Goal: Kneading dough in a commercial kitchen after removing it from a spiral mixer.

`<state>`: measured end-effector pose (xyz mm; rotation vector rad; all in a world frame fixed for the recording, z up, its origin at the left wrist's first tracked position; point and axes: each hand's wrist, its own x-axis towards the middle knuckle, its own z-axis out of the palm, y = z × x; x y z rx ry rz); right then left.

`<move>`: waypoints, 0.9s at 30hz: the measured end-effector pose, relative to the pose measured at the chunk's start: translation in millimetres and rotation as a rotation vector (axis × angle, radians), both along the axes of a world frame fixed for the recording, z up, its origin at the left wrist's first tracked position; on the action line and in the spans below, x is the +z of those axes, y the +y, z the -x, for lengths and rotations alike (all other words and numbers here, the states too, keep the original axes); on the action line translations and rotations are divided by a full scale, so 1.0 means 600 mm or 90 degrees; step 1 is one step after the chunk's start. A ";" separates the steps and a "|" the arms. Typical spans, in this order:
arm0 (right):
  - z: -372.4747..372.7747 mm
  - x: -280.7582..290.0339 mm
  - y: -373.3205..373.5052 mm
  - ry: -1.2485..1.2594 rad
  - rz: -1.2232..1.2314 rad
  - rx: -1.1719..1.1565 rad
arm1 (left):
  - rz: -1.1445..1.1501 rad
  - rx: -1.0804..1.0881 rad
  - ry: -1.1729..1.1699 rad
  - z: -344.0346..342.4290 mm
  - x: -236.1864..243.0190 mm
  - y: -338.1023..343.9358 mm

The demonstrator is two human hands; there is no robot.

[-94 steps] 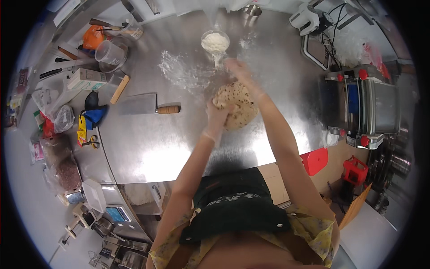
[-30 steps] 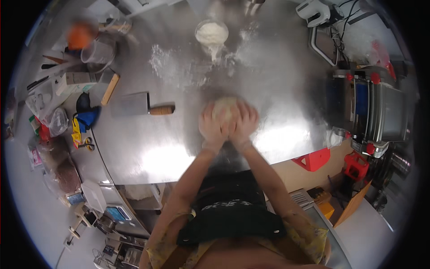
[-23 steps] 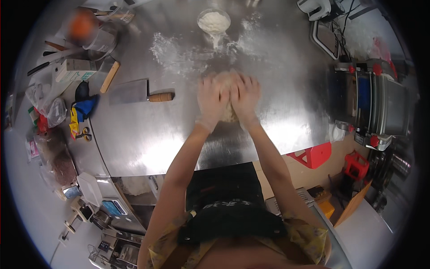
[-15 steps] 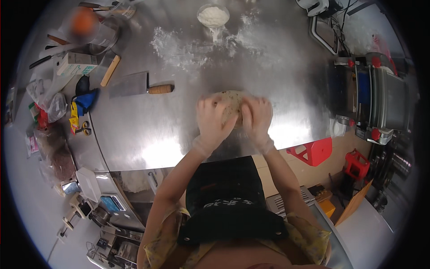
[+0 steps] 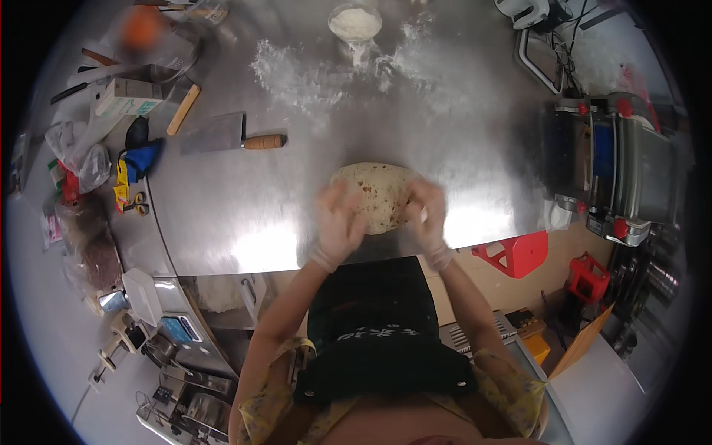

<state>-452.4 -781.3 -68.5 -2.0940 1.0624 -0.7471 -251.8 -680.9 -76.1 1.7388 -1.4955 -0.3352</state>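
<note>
A flattened oval of speckled dough lies on the steel worktop, near its front edge. My left hand, in a translucent glove, is at the dough's lower left side, fingers curved but apart. At the opposite side is my gloved right hand, fingers loosely bent at the dough's rim and blurred; whether they touch it is hard to tell. A cleaver with a wooden handle lies left of the dough. Beyond, a clear dish of white flour stands among scattered flour.
Left: a wooden-handled scraper, carton, bags, scissors and a blue cloth. Right: a steel machine with red knobs and a white mixer. Below the worktop are red stools.
My hands have drawn toward me and moved apart from their press on the dough, uncovering more of it. The dough now looks flatter and sits nearer the front edge.
</note>
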 end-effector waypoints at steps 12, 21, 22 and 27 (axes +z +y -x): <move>0.010 -0.021 0.050 -0.208 -0.490 -0.098 | -0.062 0.037 0.185 0.050 -0.024 0.067; -0.030 0.032 0.021 -0.400 -0.517 -0.089 | -0.028 0.217 0.758 0.076 0.077 -0.020; -0.039 0.072 0.013 -0.425 -0.506 -0.119 | -0.024 0.222 0.756 0.072 0.090 -0.026; -0.060 0.142 -0.076 -0.444 -0.213 0.029 | 0.282 0.089 0.516 0.046 0.106 -0.079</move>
